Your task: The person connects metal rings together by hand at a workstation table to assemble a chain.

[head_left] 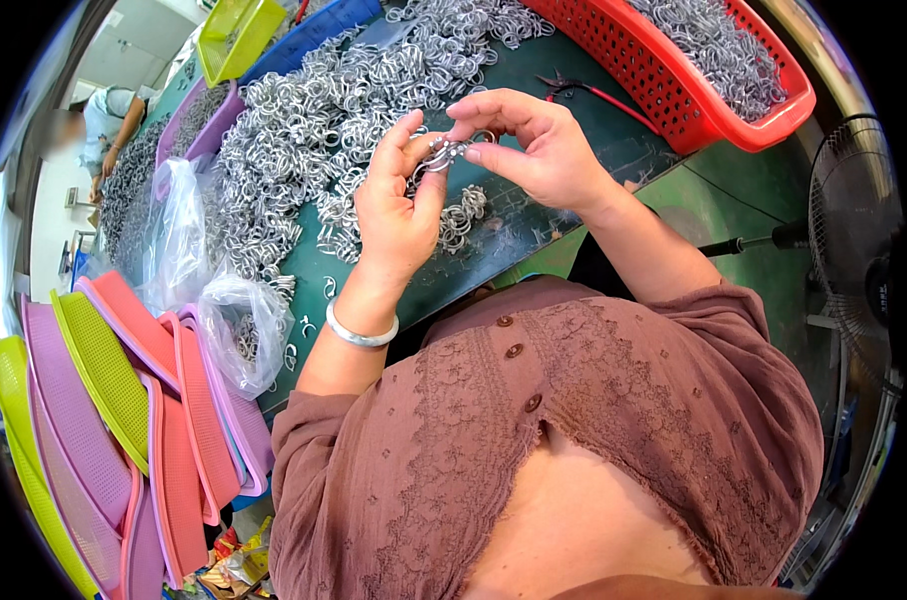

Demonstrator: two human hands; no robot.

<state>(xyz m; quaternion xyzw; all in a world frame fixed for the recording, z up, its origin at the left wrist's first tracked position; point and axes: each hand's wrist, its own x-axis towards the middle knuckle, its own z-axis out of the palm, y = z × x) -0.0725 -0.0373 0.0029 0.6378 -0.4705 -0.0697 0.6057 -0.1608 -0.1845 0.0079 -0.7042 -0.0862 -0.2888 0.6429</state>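
- Above the near part of the green worktable (519, 225), silver metal rings (440, 156) sit in a small bunch between both hands' fingertips.
- Left hand (399, 200): thumb and forefinger are closed on the bunch from its left side, the wrist above a pale bangle turned inward.
- Right hand (536, 150): thumb and fingers pinch rings at the bunch's right edge; exactly how many, I cannot tell.
- Handling this well probably calls for a steady left pinch, with the right fingertips doing the fine work on one ring at a time, lightly enough that none springs loose.
- Staying over the table seems wise, so that a dropped piece lands there.
- Held pieces look shiny, thin and curved, overlapping so closely that single outlines blur; small bright knobs show among them.
- Similar pieces form the large heap (294, 130) beyond, and a smaller cluster (462, 216) just below the hands.
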